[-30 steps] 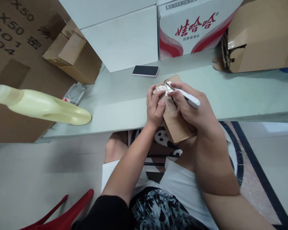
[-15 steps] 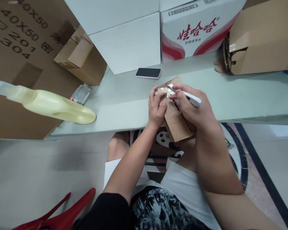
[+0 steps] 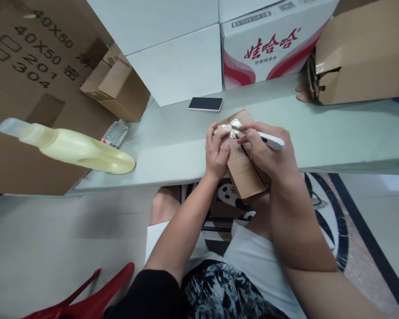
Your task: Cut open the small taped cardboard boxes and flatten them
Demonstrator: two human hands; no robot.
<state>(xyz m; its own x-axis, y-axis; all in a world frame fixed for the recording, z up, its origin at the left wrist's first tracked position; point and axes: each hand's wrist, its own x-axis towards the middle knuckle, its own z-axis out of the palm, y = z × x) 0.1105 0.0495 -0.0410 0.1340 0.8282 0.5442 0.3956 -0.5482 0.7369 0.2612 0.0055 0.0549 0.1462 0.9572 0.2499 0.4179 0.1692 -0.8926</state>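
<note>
A small brown cardboard box (image 3: 244, 175) lies at the table's front edge, its near end jutting past it. My left hand (image 3: 217, 153) grips the box's left side, fingers curled over its top. In my right hand (image 3: 267, 153) is a white utility knife (image 3: 271, 141), held like a pen with fingers closed round it. Its tip touches the shiny clear tape (image 3: 235, 122) near the far end of the box. A dark gap runs along the top, partly covered by my right hand.
Behind the box lies a phone (image 3: 205, 104). White cartons (image 3: 186, 66) and a red-and-white carton (image 3: 269, 57) stand at the back. A torn cardboard box (image 3: 362, 57) is at right. At left are a yellow bottle (image 3: 83, 148), a clear bottle (image 3: 115, 134) and a small brown box (image 3: 123, 91).
The knife in my right hand has moved slightly right and towards me over the tape. My left hand keeps its hold on the box. The whole view has shifted a little.
</note>
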